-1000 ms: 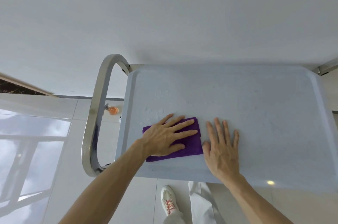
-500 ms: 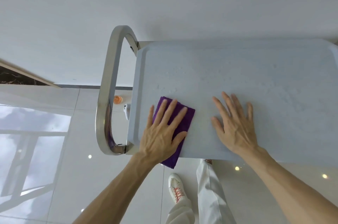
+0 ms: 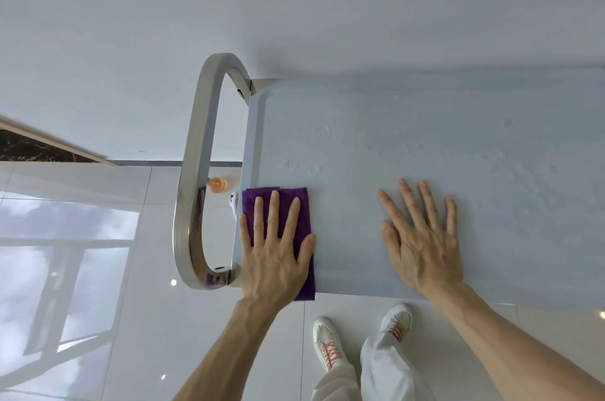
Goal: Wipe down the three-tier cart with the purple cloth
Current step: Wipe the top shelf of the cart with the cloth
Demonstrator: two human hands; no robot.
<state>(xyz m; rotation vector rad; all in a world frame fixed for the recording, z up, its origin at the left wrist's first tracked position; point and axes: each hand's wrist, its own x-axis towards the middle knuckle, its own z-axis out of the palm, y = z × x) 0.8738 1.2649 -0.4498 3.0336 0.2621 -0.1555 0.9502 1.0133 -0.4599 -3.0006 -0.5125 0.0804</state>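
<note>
The cart's pale blue top tier [image 3: 425, 138] fills the right half of the view, with water marks on it. A folded purple cloth [image 3: 296, 204] lies at the tray's near left corner, over the left rim. My left hand [image 3: 275, 253] presses flat on the cloth, fingers spread and pointing away from me. My right hand [image 3: 422, 237] rests flat on the bare tray to the right, palm down, holding nothing. The lower tiers are hidden under the top one.
A curved steel handle [image 3: 193, 191] loops off the cart's left end. An orange-capped bottle [image 3: 218, 184] shows on the floor through the handle. A white wall stands behind the cart. My white shoes [image 3: 327, 345] stand on glossy floor tiles below the near edge.
My left hand has slid the cloth left from the tray's middle to its left edge and turned to point away from me. The right hand stays flat on the tray.
</note>
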